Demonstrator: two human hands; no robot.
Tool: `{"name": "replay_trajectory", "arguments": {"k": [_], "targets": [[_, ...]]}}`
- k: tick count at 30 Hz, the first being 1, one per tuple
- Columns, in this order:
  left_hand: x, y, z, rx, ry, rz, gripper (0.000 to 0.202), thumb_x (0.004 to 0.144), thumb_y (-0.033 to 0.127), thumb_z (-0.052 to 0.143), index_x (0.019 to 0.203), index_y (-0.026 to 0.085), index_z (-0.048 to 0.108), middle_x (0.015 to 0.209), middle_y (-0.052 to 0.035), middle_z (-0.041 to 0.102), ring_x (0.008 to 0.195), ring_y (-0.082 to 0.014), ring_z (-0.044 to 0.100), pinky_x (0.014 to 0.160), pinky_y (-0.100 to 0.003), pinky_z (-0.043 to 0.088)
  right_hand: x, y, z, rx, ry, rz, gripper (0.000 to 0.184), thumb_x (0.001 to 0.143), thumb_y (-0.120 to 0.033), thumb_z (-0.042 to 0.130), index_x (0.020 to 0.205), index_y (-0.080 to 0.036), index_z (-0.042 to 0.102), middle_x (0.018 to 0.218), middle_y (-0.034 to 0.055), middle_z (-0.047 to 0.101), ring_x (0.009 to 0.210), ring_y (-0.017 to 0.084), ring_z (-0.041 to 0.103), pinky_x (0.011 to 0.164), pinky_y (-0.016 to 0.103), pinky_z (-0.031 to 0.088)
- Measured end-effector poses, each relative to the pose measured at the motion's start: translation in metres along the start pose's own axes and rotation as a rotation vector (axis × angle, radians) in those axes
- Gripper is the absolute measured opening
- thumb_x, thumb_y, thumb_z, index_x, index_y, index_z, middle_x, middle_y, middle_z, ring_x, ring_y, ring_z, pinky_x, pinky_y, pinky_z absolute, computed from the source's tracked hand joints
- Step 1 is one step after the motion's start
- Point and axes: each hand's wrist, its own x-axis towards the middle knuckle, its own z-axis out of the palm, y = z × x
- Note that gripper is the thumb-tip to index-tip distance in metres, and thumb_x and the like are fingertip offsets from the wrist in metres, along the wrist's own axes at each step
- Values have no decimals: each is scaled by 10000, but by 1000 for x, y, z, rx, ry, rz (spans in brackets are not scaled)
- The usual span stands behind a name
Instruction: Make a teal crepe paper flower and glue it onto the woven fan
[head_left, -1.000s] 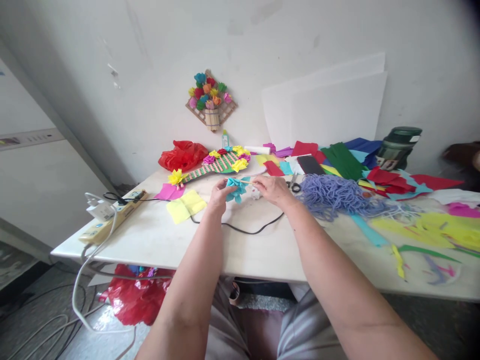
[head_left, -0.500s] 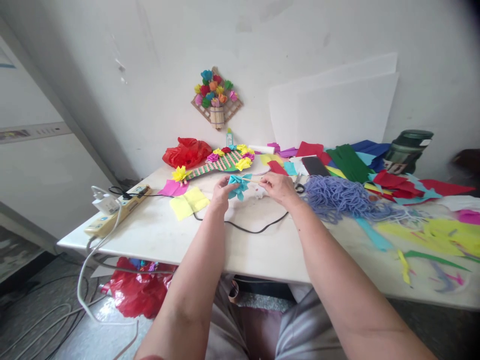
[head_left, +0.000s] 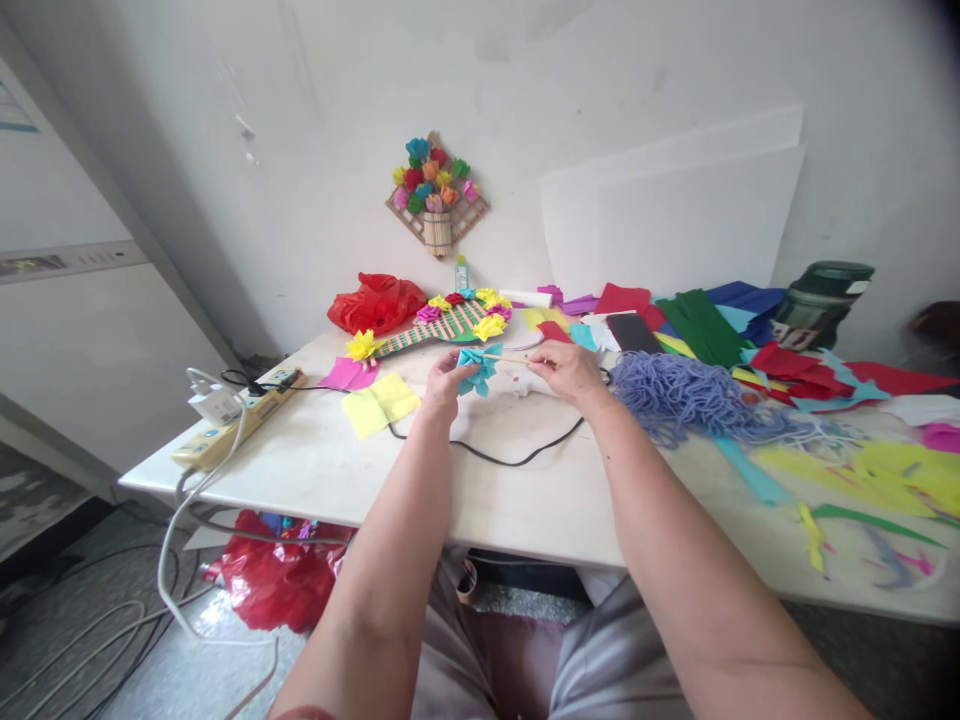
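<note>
Between the fingers of my left hand is a light-blue paper flower, held above the table. My right hand pinches a thin wooden stick, whose far end meets the flower's petals. Whether the tip goes into the petals or only touches them I cannot tell. Behind my hands lies a green guitar-shaped craft with pale strips and paper flowers along its edge. A yellow paper sheet lies to the left of my left hand.
A pile of purple yarn sits right of my right hand, near coloured paper sheets and a dark green bottle. A power strip with cables lies on the left edge. A black cord crosses the table. A red plastic bag is behind.
My right hand has drawn slightly to the right with the stick, away from the flower. The left hand still holds the flower; the whole view has shifted a little.
</note>
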Motion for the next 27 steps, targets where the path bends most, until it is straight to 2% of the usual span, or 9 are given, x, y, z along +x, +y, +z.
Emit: {"name": "replay_trajectory", "arguments": {"k": [11,22,27], "targets": [[1,-1,-1,-7,-7,-8,439,473,218,769,901,169,688,749,-23,692,664,-164,643,593,-263,460,1,0,-5,-11,22,25,89,727,-145,685,740,-216,736,798,21,725,737,168,636,630,267,405],[-1,0,1,-9,-30,3,426,468,196,766,882,160,672,668,12,643,572,-129,606,542,-239,433,1,-2,-9,-21,9,-27,114,766,-164,635,727,-220,726,783,29,709,762,174,622,648,271,400],[0,0,0,0,-22,19,395,467,192,762,848,163,663,670,9,643,579,-130,608,537,-234,434,2,-1,-13,-60,46,-19,126,756,-137,613,715,-213,706,780,31,701,754,171,608,642,267,389]]}}
